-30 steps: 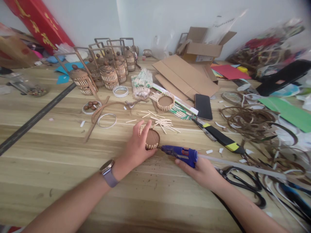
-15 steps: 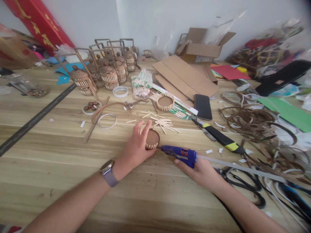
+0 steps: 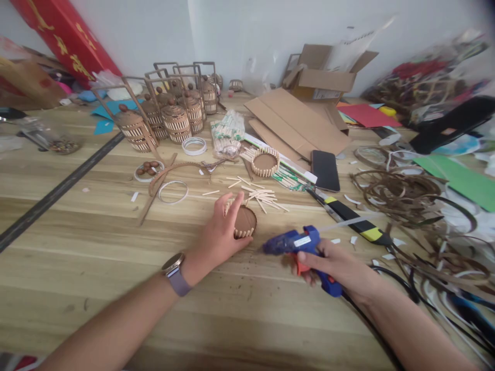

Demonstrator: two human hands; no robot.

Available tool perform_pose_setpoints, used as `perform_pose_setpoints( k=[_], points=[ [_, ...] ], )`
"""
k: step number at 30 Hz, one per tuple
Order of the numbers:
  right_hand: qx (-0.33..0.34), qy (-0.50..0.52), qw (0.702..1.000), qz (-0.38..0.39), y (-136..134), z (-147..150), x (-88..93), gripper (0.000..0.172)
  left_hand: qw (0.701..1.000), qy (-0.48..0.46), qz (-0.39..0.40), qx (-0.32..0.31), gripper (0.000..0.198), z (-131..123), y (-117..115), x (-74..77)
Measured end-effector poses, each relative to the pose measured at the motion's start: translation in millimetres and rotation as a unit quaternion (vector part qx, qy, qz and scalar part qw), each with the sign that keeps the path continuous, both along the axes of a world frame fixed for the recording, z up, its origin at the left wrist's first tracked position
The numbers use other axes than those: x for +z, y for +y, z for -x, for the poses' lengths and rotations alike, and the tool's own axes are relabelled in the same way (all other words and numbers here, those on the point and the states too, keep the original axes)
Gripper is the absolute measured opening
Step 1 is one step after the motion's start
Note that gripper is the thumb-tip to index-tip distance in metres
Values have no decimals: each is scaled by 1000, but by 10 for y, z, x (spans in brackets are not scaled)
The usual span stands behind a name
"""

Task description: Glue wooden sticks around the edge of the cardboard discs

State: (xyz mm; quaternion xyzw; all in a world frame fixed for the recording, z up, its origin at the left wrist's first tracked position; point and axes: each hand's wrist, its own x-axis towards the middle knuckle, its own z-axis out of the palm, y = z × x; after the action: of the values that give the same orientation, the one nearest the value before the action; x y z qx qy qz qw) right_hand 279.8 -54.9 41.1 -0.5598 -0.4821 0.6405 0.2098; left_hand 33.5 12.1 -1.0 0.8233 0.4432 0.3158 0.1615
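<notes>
My left hand (image 3: 222, 224) is curved around a small round brown base (image 3: 246, 219) edged partly with short upright sticks, fingers at its far left side and thumb at the near edge. A blue hot glue gun (image 3: 292, 242) is in my right hand (image 3: 336, 265), its nozzle pointing left and apart from the base. A clear glue stick (image 3: 348, 221) juts from the gun's back. Just beyond the base lies a loose pile of short wooden sticks (image 3: 263, 196). Farther back sits a similar round base (image 3: 265, 162) ringed with sticks.
Several small lantern-like baskets (image 3: 176, 121) with handles stand at the back left. A utility knife (image 3: 348, 216), a phone (image 3: 325, 170) and coiled brown strips (image 3: 398, 180) lie to the right. Flat cardboard (image 3: 294, 116) rests behind, near an open box (image 3: 325, 77).
My right hand has drawn the glue gun back from the base's edge to the right and turned it, so its red trigger now shows. My left hand stays on the base.
</notes>
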Motion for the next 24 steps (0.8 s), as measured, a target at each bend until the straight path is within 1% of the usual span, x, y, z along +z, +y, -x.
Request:
perform_pose_setpoints(
  k=[2, 3, 4, 5, 6, 7, 8, 9, 11, 12, 13, 15, 17, 18, 20, 22, 24],
  points=[
    [74, 50, 993, 72, -16, 8, 25, 53, 1000, 3, 4, 4, 116, 0, 2, -5],
    [107, 60, 988, 95, -29, 26, 34, 54, 1000, 3, 6, 6, 117, -1, 3, -7],
    [138, 59, 983, 107, -42, 49, 46, 55, 1000, 2, 7, 9, 117, -2, 4, -9],
    [165, 43, 980, 104, -56, 74, 64, 56, 1000, 1, 7, 10, 117, -2, 4, -10],
    [190, 10, 978, 82, -67, 97, 89, 55, 1000, 1, 7, 11, 116, -2, 4, -10],
    [212, -47, 975, 44, -73, 113, 121, 53, 1000, 1, 7, 11, 115, -2, 4, -8],
    [230, -126, 965, -9, -69, 120, 159, 49, 1000, 2, 7, 9, 115, -1, 4, -6],
    [236, -219, 944, -71, -52, 118, 200, 45, 1000, 4, 8, 6, 114, 1, 3, -1],
    [216, -386, 879, -179, 35, 87, 273, 38, 1000, 8, 10, 0, 112, 4, 4, 8],
    [194, -439, 851, -213, 107, 65, 298, 34, 1000, 9, 9, -3, 111, 4, 4, 11],
    [169, -465, 837, -234, 198, 44, 312, 29, 1000, 10, 8, -4, 110, 4, 4, 14],
    [126, -475, 830, -263, 416, 17, 304, 18, 1000, 10, 5, -4, 108, 3, 4, 13],
    [85, -486, 818, -295, 644, 26, 257, 7, 1000, 7, 2, -1, 108, 0, 3, 10],
    [81, -485, 816, -304, 747, 43, 225, 7, 1000, 7, 4, 0, 107, -2, 3, 8],
    [90, -476, 818, -311, 910, 91, 156, 13, 1000, 8, 8, 4, 108, -4, 1, 8],
    [109, -464, 823, -309, 1008, 132, 92, 19, 1000, 10, 10, 3, 108, -6, 1, 11],
    [121, -458, 825, -309, 1046, 147, 42, 23, 1000, 12, 8, 0, 109, -6, 3, 14]
  ],
)
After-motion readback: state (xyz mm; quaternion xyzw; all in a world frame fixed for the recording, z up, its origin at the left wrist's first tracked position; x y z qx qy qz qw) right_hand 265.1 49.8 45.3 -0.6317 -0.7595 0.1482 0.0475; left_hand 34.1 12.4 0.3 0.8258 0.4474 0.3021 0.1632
